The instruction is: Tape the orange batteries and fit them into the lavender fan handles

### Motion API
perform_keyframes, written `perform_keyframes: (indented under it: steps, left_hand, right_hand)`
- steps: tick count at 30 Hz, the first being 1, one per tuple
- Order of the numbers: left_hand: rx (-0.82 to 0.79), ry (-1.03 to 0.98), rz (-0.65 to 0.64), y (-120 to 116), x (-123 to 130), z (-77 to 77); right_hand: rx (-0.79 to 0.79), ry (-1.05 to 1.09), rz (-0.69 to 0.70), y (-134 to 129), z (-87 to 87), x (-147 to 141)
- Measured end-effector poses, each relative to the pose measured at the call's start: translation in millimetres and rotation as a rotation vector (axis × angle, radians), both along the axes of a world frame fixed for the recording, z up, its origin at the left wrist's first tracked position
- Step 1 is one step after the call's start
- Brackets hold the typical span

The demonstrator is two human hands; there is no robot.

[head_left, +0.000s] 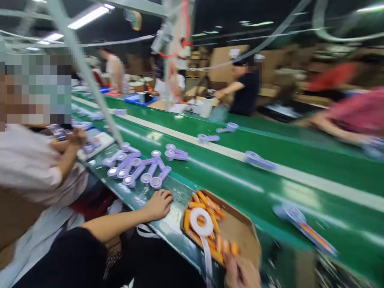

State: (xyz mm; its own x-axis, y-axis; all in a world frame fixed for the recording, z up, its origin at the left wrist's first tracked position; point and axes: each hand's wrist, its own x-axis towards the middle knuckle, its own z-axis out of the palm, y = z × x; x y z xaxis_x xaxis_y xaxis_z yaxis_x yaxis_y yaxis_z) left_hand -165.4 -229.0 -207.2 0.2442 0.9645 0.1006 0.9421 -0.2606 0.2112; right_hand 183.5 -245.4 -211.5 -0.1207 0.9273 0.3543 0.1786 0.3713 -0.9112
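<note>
My left hand (160,205) lies palm down on the bench edge, its fingers slightly bent and holding nothing. My right hand (243,273) is at the near rim of a cardboard tray (244,228), somewhat blurred. Its fingers look closed on an orange battery (234,249) at that rim. More orange cylindrical batteries (214,206) lie loose in the tray's left half. A white tape roll (201,222) rests on them, its loose strip hanging over the near side. Beyond my left hand, several purple handheld fans (139,168) lie in a cluster, round heads mostly toward me.
A green conveyor belt (216,168) with a white stripe runs past the bench. More purple fans ride on it; one fan (306,228) shows orange in its handle. A slanted pole (87,76) rises at left. One co-worker (33,160) sits left; others work across the belt.
</note>
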Motion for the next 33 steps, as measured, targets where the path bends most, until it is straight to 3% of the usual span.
perform_keyframes:
  steps: [1, 2, 5, 7, 9, 11, 14, 17, 20, 22, 26, 28, 30, 33]
  left_hand:
    - [0.002, -0.01, -0.031, 2, -5, -2.6]
    - [0.015, -0.031, -0.063, 5, -12, -5.6]
    - [0.135, -0.203, -0.141, 26, -30, -10.0]
    - [0.237, -0.358, -0.2, 36, -29, -2.4]
    - [0.293, -0.44, -0.341, 37, -15, 15.9]
    - [0.287, -0.399, -0.555, 39, 9, 40.5]
    - [0.191, -0.104, -0.872, 56, 52, 72.7]
    - [0.128, 0.082, -1.007, 76, 80, 86.9]
    - [0.122, 0.067, -1.004, 81, 79, 90.4]
    - [0.155, -0.008, -0.951, 75, 66, 91.9]
    - [0.272, -0.191, -0.771, 53, 31, 88.2]
    - [0.297, -0.245, -0.688, 41, 17, 80.7]
    - [0.303, -0.276, -0.627, 29, 9, 71.8]
    - [0.295, -0.277, -0.604, 15, 8, 61.2]
  right_hand:
    - [0.125, -0.043, -0.233, -17, 5.2, -4]
    - [0.253, -0.173, -0.36, -28, 10.5, -10]
    - [0.165, -0.315, -0.553, -29, 17.6, -20]
    - [0.075, -0.376, -0.625, -22, 12.7, -16]
    - [-0.004, -0.415, -0.65, -21, 5.7, -14]
    - [-0.062, -0.444, -0.633, -24, 3.0, -15]
    - [-0.102, -0.481, -0.567, -31, 12.1, -18]
    - [-0.128, -0.562, -0.436, -41, 32.3, -21]
    - [-0.151, -0.647, -0.306, -50, 54.3, -35]
    - [-0.107, -0.576, -0.185, -56, 66.0, -47]
    - [0.029, -0.36, 0.281, -61, 78.9, -58]
    - [-0.019, -0.386, 0.459, -55, 81.1, -52]
    - [-0.147, -0.458, 0.389, -39, 81.4, -43]
    - [-0.279, -0.651, -0.057, -2, 78.7, -35]
